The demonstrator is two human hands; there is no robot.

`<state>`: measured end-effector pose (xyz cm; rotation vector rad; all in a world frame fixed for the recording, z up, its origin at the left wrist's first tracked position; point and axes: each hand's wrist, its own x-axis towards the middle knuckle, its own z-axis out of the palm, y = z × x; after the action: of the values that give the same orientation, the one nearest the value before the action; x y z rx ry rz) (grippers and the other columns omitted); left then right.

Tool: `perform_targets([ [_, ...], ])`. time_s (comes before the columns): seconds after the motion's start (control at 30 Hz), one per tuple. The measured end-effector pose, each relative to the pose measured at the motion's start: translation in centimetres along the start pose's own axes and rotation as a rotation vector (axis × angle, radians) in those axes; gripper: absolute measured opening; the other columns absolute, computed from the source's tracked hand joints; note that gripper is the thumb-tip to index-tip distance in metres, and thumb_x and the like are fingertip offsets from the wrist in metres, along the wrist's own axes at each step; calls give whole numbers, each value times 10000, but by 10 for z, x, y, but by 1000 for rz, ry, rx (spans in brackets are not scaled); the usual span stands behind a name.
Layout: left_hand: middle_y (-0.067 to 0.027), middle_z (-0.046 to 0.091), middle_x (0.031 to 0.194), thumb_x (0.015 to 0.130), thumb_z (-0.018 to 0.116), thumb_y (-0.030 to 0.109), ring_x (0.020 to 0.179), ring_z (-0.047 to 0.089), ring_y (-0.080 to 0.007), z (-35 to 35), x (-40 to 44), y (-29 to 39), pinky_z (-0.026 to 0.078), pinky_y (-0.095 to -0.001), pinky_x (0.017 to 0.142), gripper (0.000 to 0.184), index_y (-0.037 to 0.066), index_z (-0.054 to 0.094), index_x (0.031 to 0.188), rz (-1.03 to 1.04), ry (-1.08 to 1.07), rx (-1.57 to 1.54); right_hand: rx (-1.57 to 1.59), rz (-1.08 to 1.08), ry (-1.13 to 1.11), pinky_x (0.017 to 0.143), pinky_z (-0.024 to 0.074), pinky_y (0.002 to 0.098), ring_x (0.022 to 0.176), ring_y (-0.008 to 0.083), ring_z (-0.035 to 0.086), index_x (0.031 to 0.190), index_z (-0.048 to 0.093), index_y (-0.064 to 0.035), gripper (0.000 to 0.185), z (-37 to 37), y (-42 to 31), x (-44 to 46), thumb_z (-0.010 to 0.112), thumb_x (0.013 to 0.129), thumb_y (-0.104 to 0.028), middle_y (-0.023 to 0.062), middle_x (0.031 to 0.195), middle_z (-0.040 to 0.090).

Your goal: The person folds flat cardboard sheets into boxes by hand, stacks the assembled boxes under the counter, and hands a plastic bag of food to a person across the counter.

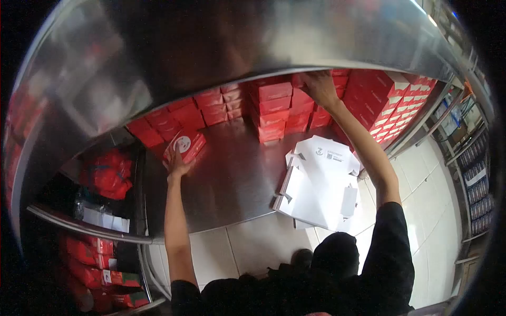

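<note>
Nearest me, flat white cartons (321, 184) are lying on the steel counter (226, 158), approx 3–4 o'clock from the L hand (179, 166). That hand's fingers are spreading over the near end of the red box w/ round white label (196, 149) – touching, but can't tell if gripping. Box is lying approx 12–1 o'clock from them, long axis running roughly 7 to 1; L hand's nearer, R well apart. Farther, approx 2 o'clock from L, the R hand (320, 88) is sitting by stacked red boxes (274, 102) – fingertips hidden, can't tell open/closed.
</note>
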<state>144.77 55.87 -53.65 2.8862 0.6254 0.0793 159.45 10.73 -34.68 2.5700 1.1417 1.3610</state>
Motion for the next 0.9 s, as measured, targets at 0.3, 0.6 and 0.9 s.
perform_targets([
  [0.3, -160, 267, 1343, 687, 607, 566, 1285, 178, -360, 56, -38, -20, 117, -637, 988, 982, 172, 56, 1399, 104, 85, 73, -111, 14, -166, 905, 370, 471, 1136, 315, 421, 1163, 498, -178, 396, 41, 45, -12, 464, 846, -412, 144, 1238, 444],
  [0.6, -162, 212, 1396, 690, 573, 597, 1297, 154, -360, 59, -39, -28, 128, -600, 1004, 922, 114, 184, 1372, 70, 11, 123, 222, -53, 124, 937, 304, 487, 1138, 317, 398, 1035, 537, -54, 404, 3, -55, 22, 500, 823, -395, 156, 1205, 464],
  [0.9, -166, 340, 1293, 735, 597, 518, 1193, 316, -379, 44, -201, -10, 256, -466, 999, 791, 78, 290, 1316, 187, 58, -368, 587, -156, -864, 948, 331, 485, 1145, 394, 366, 1330, 224, -96, 1038, 35, -267, -85, 704, 546, -578, 194, 1296, 323],
])
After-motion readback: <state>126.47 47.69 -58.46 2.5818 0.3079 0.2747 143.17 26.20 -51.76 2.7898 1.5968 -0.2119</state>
